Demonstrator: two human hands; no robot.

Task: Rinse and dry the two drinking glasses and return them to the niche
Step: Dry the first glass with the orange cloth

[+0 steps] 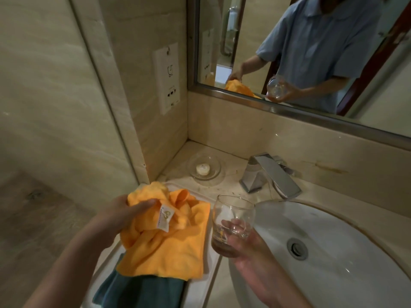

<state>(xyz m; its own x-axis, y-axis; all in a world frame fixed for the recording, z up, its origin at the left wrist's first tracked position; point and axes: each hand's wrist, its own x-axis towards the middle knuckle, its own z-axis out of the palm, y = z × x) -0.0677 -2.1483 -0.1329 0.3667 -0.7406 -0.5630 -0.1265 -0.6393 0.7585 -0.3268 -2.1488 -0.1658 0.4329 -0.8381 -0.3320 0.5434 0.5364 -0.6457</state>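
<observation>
Orange cloth (164, 238) is lying bunched on the bench (224, 181), the left hand (121, 215) pinching its upper edge in a closed grip. Just beside it, the right hand (242, 240) is clasping an upright drinking glass (232, 216) by its base at the sink (333, 258) rim.

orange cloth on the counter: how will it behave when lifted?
Likely floppy: the orange cloth lies crumpled in folds under the left hand. Probably light and easy to pinch. It may drag the teal towel beneath it.

The single head view looks steeply down, close over the sink counter (224, 187), perhaps angled leftward.
</observation>
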